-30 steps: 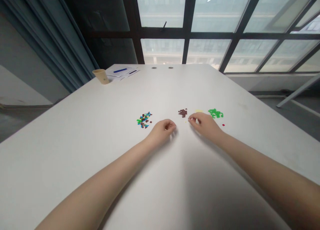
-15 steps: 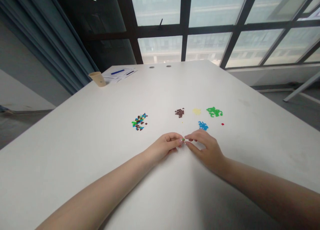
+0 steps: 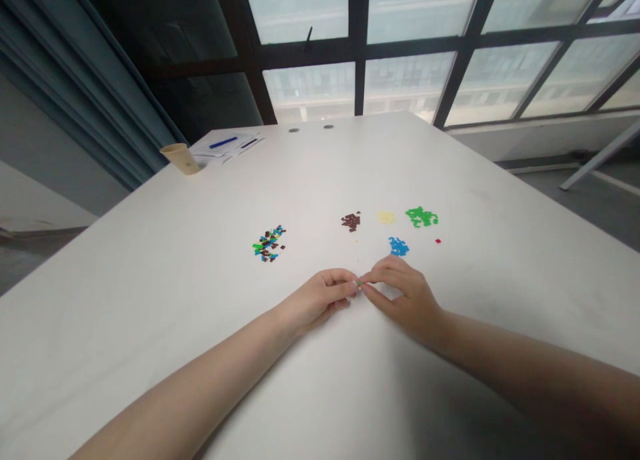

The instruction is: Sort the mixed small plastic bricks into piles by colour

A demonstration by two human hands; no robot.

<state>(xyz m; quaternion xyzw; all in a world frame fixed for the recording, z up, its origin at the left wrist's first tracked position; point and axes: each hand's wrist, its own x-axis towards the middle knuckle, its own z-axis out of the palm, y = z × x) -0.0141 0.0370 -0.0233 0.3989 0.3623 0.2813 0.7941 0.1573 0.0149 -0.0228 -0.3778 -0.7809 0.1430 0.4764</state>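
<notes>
My left hand (image 3: 323, 297) rests low over the white table, thumb and forefinger pinched on a small green piece (image 3: 359, 283). From the other side my right hand (image 3: 400, 292) meets it, its thumb and fingertips closing on the same green piece. Just beyond the right hand lies a pile of small blue pieces (image 3: 399, 247). Farther back are piles of brown pieces (image 3: 351, 221), pale yellow pieces (image 3: 386, 217) and green pieces (image 3: 421, 217). One red piece (image 3: 438, 241) sits alone to the right. The fingertips partly hide the held piece.
A mixed pile of brown, blue and green pieces (image 3: 269, 244) lies left of the hands on the table (image 3: 165, 300). At the far left edge stand a paper cup (image 3: 181, 159) and papers (image 3: 240, 148) with a blue pen (image 3: 223, 142). Windows rise behind.
My right fingertips have come together onto the green piece; half a second ago they were apart beside it. The view has shifted slightly, and the piles look unchanged.
</notes>
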